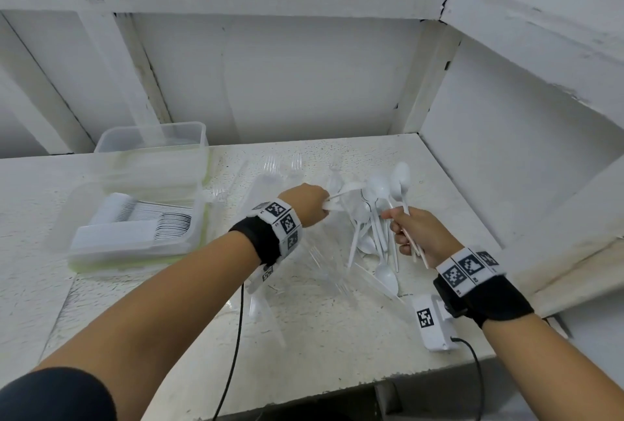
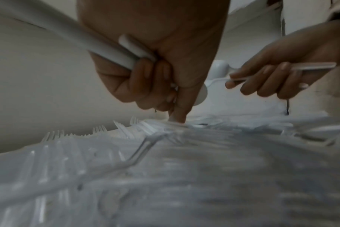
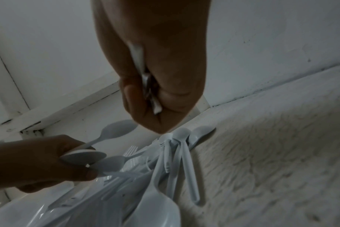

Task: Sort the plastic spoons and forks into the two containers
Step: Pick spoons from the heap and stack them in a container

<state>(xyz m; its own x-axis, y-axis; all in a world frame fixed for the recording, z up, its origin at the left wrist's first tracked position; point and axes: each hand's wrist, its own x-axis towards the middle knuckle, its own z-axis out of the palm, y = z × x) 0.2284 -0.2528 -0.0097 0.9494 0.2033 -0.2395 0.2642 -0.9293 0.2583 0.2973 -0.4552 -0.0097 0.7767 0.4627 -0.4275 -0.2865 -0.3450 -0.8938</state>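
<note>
White plastic spoons (image 1: 374, 228) and clear plastic forks (image 1: 314, 262) lie mixed in a pile on the table (image 1: 337, 336). My left hand (image 1: 312, 202) sits at the pile's left edge and grips white spoons (image 2: 115, 49) by their handles. The same left hand (image 3: 39, 161) shows spoon bowls sticking out of its fingers. My right hand (image 1: 410, 226) hovers over the pile's right side, gripping a bundle of spoon handles (image 3: 145, 83). Their bowls (image 1: 400, 177) point away from me. At the left, the near container (image 1: 135, 228) holds stacked spoons. The far container (image 1: 152, 153) looks empty.
White walls (image 1: 304, 82) close the table in at the back and right. A small white tagged box (image 1: 432, 322) with a black cable lies near the table's front right edge. Another cable hangs from my left wrist.
</note>
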